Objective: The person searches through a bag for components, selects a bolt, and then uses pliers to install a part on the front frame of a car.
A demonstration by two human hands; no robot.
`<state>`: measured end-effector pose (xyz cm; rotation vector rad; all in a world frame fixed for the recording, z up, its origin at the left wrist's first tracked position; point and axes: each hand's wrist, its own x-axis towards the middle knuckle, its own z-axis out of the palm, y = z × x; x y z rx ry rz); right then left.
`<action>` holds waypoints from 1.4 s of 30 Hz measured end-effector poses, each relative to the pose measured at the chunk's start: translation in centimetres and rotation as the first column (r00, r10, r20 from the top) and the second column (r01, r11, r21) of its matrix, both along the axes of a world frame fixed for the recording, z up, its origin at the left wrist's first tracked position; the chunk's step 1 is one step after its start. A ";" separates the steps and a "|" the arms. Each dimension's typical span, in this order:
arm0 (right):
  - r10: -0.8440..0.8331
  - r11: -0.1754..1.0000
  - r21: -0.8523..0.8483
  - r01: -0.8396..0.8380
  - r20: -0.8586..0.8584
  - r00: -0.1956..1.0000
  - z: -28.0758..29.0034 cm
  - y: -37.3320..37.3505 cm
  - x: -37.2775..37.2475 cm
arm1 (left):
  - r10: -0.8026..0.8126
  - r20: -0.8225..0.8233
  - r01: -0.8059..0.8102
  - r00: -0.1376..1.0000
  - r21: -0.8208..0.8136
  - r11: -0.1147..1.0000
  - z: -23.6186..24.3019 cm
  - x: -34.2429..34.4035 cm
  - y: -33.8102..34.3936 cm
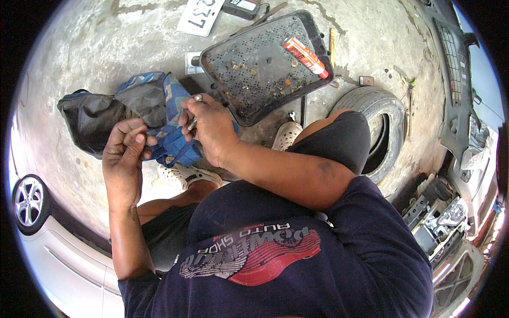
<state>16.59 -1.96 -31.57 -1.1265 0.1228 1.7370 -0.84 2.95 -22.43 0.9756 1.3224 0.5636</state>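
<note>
The concrete floor (95,47) is the biggest thing under you, grey and stained; on it lie a white car (58,254) at your lower left, a worn tyre (379,122) at your right, and a black tray (265,63) scattered with small screws, with a red tube (305,55) lying across its top edge; keep that tray within reach, so anything you pull out has somewhere to go.

The bag (132,106) sits just in front of your knees, black at its left end and blue-patterned on the flap nearest you, soft and slumped, its mouth gathered up between your hands.

Your left hand (124,159) has the fingers curled together, pinching the blue flap; hold it firmly and keep the opening taut, I'd judge, so small parts don't slip back inside.

Your right hand (209,127) is closed on some small metal bits (195,111), thumb and fingers pressed together above the flap; grip them over the bag, not the floor.
</note>
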 end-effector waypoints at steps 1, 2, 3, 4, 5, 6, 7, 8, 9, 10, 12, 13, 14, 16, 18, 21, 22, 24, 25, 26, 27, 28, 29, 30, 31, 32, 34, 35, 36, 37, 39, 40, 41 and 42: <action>-0.037 0.999 -0.006 0.037 -0.004 0.999 0.0 0.2 0.1 | 0.001 0.001 -0.001 1.000 -0.003 1.000 0.0 0.1 0.0; -0.073 0.997 -0.011 0.073 -0.008 0.997 -0.1 0.4 0.2 | 0.002 0.002 -0.002 1.000 -0.006 1.000 -0.1 0.2 0.0; -0.110 0.994 -0.016 0.110 -0.011 0.994 -0.1 0.6 0.3 | -0.007 -0.012 0.007 1.000 0.010 1.000 -0.1 0.3 0.1; -0.116 0.993 -0.018 0.116 -0.008 0.993 -0.1 0.7 0.3 | -0.016 -0.027 0.016 1.000 0.025 1.000 -0.2 0.4 0.1; -0.122 0.992 -0.019 0.122 -0.006 0.992 -0.1 0.7 0.4 | -0.024 -0.041 0.026 0.999 0.041 0.999 -0.3 0.5 0.1; -0.130 0.991 -0.021 0.130 -0.003 0.992 -0.2 0.8 0.4 | -0.024 -0.049 0.025 0.999 0.030 0.999 -0.4 0.6 0.2; -0.124 0.992 -0.017 0.124 -0.003 0.992 -0.2 0.9 0.4 | -0.024 -0.056 0.025 0.998 0.020 0.999 -0.4 0.5 0.3; -0.118 0.993 -0.013 0.118 -0.003 0.993 -0.3 1.0 0.4 | -0.024 -0.063 0.025 0.998 0.009 1.000 -0.5 0.4 0.3; -0.112 0.994 -0.010 0.112 -0.002 0.994 -0.4 1.0 0.5 | -0.007 -0.077 0.008 0.997 0.010 1.000 -0.6 0.3 0.3; -0.100 0.995 -0.009 0.100 -0.018 0.995 -0.4 0.9 0.6 | 0.010 -0.092 -0.009 0.996 0.012 1.000 -0.7 0.2 0.3; -0.076 0.997 -0.006 0.076 -0.048 0.996 -0.6 0.8 0.8 | 0.020 -0.109 -0.018 0.994 0.019 1.000 -0.9 0.0 0.3; -0.079 0.997 -0.007 0.079 -0.041 0.996 -0.6 0.8 0.7 | 0.014 -0.113 -0.011 0.993 0.026 1.000 -1.0 -0.1 0.3; -0.082 0.997 -0.008 0.082 -0.035 0.996 -0.6 0.7 0.6 | 0.009 -0.117 -0.005 0.993 0.032 0.999 -1.0 -0.1 0.3; -0.076 0.997 -0.009 0.075 -0.055 0.996 -0.5 0.6 0.5 | 0.000 -0.141 0.002 0.990 0.016 1.000 -1.0 -0.1 0.4; -0.060 0.998 -0.009 0.060 -0.099 0.993 -0.5 0.5 0.4 | -0.029 -0.163 0.032 0.986 0.021 0.999 -1.0 -0.2 0.5; 0.092 0.970 0.212 -0.120 0.138 0.986 -0.9 0.1 -0.3 | -0.071 -0.206 0.086 0.976 0.064 0.994 -1.1 -0.1 0.8; 0.113 0.952 0.258 -0.165 0.207 0.972 -0.8 -0.1 -0.5 | -0.065 -0.230 0.086 0.971 0.083 0.993 -0.9 0.4 0.8; 0.142 0.904 0.337 -0.262 0.342 0.929 -0.2 -0.3 -0.6 | -0.065 -0.235 0.090 0.970 0.098 0.991 -0.8 0.5 0.8; 0.158 0.898 0.348 -0.269 0.317 0.935 0.4 -0.4 -0.5 | -0.071 -0.216 0.094 0.974 0.094 0.991 -0.9 0.3 0.9; 0.172 0.889 0.356 -0.288 0.324 0.930 0.7 -0.3 -0.3 | -0.078 -0.198 0.098 0.977 0.091 0.991 -1.0 0.1 0.9; 0.187 0.880 0.362 -0.306 0.329 0.926 0.9 -0.3 -0.1 | -0.099 -0.236 0.128 0.967 0.114 0.985 -1.2 -0.1 1.0; 0.201 0.872 0.368 -0.324 0.334 0.921 1.0 -0.3 0.0 | -0.118 -0.274 0.159 0.955 0.135 0.978 -1.4 -0.3 1.0; 0.222 0.868 0.360 -0.343 0.336 0.915 1.0 -0.2 0.0 | -0.135 -0.312 0.191 0.940 0.155 0.969 -1.5 -0.4 1.0; 0.244 0.863 0.352 -0.362 0.336 0.910 1.0 -0.1 0.1 | -0.132 -0.305 0.183 0.943 0.147 0.972 -1.4 -0.2 0.9; 0.266 0.859 0.344 -0.381 0.337 0.903 0.9 -0.1 0.1 | -0.127 -0.298 0.175 0.946 0.139 0.975 -1.2 0.0 0.8; 0.254 0.862 0.342 -0.373 0.345 0.904 0.9 -0.1 0.0 | -0.123 -0.291 0.167 0.949 0.131 0.977 -1.1 0.2 0.7; 0.231 0.869 0.340 -0.359 0.364 0.902 0.7 -0.4 -0.2 | -0.139 -0.264 0.177 0.954 0.127 0.976 -1.3 0.1 0.7; 0.232 0.867 0.324 -0.379 0.410 0.882 0.5 -0.5 -0.5 | -0.147 -0.250 0.183 0.957 0.125 0.975 -1.3 0.0 0.8; 0.233 0.866 0.307 -0.396 0.454 0.860 0.4 -0.4 -0.6 | -0.125 -0.240 0.149 0.963 0.085 0.985 -1.4 0.0 0.9; 0.233 0.864 0.289 -0.412 0.496 0.836 0.2 -0.5 -0.7 | -0.102 -0.230 0.115 0.968 0.044 0.992 -1.5 -0.1 1.0; 0.180 0.826 0.308 -0.473 0.650 0.738 0.5 -0.6 -0.4 | -0.004 -0.140 -0.002 0.990 -0.047 0.999 -1.7 0.3 0.9; 0.148 0.805 0.312 -0.505 0.719 0.680 0.8 -0.6 -0.2 | 0.075 -0.063 -0.081 0.995 -0.103 0.991 -1.7 0.9 0.7; 0.134 0.749 0.324 -0.577 0.780 0.612 1.2 -0.6 0.0 | 0.158 0.010 -0.154 0.987 -0.165 0.974 -1.8 1.4 0.6; 0.112 0.686 0.332 -0.647 0.831 0.545 1.7 -0.7 0.2 | 0.230 0.052 -0.209 0.972 -0.264 0.942 -1.7 1.6 0.3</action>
